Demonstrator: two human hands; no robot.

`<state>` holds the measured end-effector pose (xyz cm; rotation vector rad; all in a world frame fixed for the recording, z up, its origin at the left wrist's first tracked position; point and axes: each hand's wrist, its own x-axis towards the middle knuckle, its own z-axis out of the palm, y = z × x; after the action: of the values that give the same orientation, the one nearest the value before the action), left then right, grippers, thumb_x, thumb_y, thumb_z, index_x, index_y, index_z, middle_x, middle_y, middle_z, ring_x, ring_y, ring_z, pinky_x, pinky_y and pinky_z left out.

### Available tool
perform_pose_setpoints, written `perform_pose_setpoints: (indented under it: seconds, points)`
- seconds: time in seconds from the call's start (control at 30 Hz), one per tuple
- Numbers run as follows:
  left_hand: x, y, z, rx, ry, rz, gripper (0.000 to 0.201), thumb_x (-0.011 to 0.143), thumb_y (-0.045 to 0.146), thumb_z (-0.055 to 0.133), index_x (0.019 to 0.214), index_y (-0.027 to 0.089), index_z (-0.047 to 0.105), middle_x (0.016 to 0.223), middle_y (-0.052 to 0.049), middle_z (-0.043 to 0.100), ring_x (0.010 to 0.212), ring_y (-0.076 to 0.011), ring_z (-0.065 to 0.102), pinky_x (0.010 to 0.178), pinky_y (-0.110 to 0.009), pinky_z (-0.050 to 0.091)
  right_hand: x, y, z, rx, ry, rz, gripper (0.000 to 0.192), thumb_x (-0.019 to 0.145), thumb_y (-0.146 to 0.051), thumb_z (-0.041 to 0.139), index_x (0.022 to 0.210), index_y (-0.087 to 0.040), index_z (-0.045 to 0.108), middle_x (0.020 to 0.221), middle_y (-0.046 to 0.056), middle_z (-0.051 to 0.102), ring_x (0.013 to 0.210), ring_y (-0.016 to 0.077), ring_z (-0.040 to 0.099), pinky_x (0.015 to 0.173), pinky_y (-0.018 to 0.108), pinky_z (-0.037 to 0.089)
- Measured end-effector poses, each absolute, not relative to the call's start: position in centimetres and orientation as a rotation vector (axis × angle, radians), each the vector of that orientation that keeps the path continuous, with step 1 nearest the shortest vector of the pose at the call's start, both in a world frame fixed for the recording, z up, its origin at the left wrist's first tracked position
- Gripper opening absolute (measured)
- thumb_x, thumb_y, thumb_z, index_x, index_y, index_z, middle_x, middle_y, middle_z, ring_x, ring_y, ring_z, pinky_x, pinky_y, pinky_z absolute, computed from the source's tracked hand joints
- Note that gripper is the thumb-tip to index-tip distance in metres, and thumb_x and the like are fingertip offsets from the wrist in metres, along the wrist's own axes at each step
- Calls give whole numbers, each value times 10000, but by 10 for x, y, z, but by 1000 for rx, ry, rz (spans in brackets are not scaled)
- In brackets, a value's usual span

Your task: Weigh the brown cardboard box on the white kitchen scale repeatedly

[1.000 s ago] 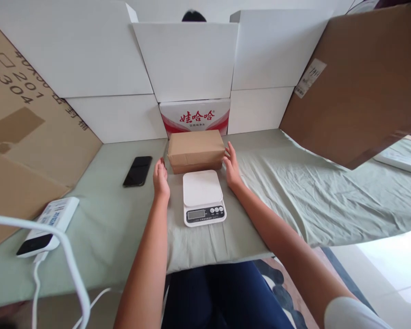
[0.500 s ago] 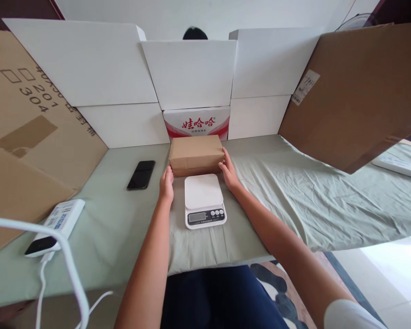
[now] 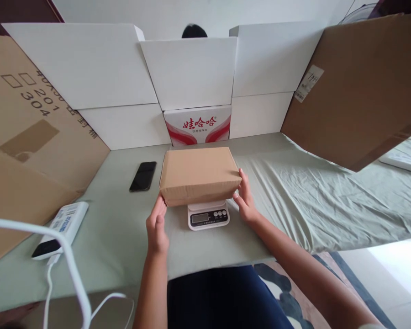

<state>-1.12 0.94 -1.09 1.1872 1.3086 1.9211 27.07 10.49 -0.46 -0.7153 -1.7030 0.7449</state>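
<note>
The brown box [image 3: 199, 174] sits on top of the little white scale [image 3: 208, 214] on the green cloth [image 3: 294, 201], with the left hand [image 3: 156, 225] and the right hand [image 3: 245, 199] pressed on its two ends, near a black phone [image 3: 143, 176].

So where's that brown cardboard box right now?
The brown cardboard box is in the middle of the head view, over the white kitchen scale, gripped between the left hand and right hand, right of the black phone.
</note>
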Motion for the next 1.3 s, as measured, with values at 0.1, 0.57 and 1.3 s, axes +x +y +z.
perform_pose_setpoints:
  seconds: [0.1, 0.57, 1.3]
  points:
    - [-7, 0, -12, 1120, 1325, 1892, 837, 886, 694, 653, 1515, 143, 612, 1562, -232, 585, 1513, -415, 482, 1266, -573, 357, 270, 103, -1, -720, -1697, 754, 701, 1033, -642, 467, 1670, -415, 279, 1621, 92, 385, 1539, 348, 397, 1220, 579, 441]
    - [-4, 0, -4, 1089, 1313, 1799, 825, 875, 619, 717, 1546, 160, 577, 1565, -202, 594, 1545, -385, 448, 1290, -535, 335, 270, 104, 10, -797, -1656, 704, 625, 1020, -655, 450, 1587, -392, 407, 1503, 105, 496, 1455, 357, 470, 1171, 595, 480]
    - [-3, 0, -2, 1080, 1375, 1813, 792, 901, 623, 659, 1565, 201, 566, 1621, -171, 541, 1566, -377, 410, 1295, -532, 329, 269, 105, 19, -806, -1595, 674, 647, 1009, -693, 443, 1599, -428, 424, 1562, 83, 491, 1449, 366, 502, 1165, 596, 492]
